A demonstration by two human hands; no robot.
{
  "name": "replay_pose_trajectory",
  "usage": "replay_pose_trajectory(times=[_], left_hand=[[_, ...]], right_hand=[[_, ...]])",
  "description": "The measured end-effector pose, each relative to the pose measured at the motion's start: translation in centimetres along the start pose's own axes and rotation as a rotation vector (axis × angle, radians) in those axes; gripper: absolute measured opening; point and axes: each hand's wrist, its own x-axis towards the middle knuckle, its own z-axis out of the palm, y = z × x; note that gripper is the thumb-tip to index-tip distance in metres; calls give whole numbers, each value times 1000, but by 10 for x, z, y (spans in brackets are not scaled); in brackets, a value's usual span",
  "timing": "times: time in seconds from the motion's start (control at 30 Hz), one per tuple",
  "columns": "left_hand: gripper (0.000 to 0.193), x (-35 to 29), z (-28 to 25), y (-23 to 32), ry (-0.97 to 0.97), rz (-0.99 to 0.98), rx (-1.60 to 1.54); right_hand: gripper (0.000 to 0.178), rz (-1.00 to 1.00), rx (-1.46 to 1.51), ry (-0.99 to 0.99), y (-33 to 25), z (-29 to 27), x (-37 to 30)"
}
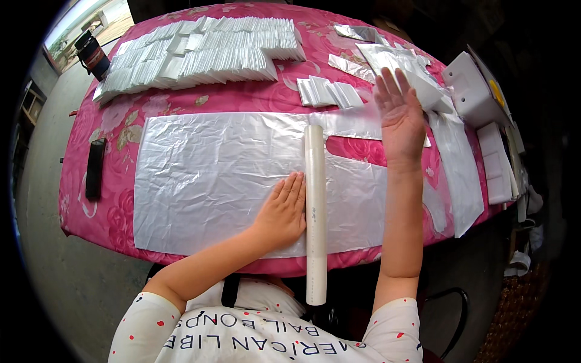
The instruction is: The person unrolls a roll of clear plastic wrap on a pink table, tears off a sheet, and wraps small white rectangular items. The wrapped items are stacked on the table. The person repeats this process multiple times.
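A large, thin white plastic bag (200,175) lies spread flat on the table, its cut-out handle end toward the right. A long white tube (316,212) lies across it, pointing toward me, with its near end past the table's edge. My left hand (283,209) rests flat on the bag, fingers stretched and their tips beside the tube's left side. My right hand (399,118) is over the handle end, palm showing and fingers extended, with nothing visible in it. Whether it touches the plastic I cannot tell.
Rows of folded white plastic packets (224,54) cover the far left. A few more packets (328,92) lie at the middle back. Loose bags (451,163) and white boxes (478,85) occupy the right side. A black case (95,169) and dark bottle (92,54) are at left.
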Motion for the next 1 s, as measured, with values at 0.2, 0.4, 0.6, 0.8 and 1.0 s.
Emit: replay_pose_trajectory(times=[0.2, 0.4, 0.6, 0.8, 1.0], left_hand=[[54, -2, 16, -1, 264, 44, 32], [56, 6, 24, -1, 144, 14, 90], [46, -3, 3, -4, 298, -28, -233], [37, 6, -51, -18, 212, -111, -960], [42, 70, -32, -50, 146, -862, -1916]], right_hand=[[61, 126, -851, -719, 161, 115, -100], [67, 369, -1015, -1050, 178, 134, -131], [53, 65, -982, -836, 96, 68, -134], [47, -145, -1306, -614, 26, -28, -158], [55, -129, -1371, -824, 24, -44, -164]])
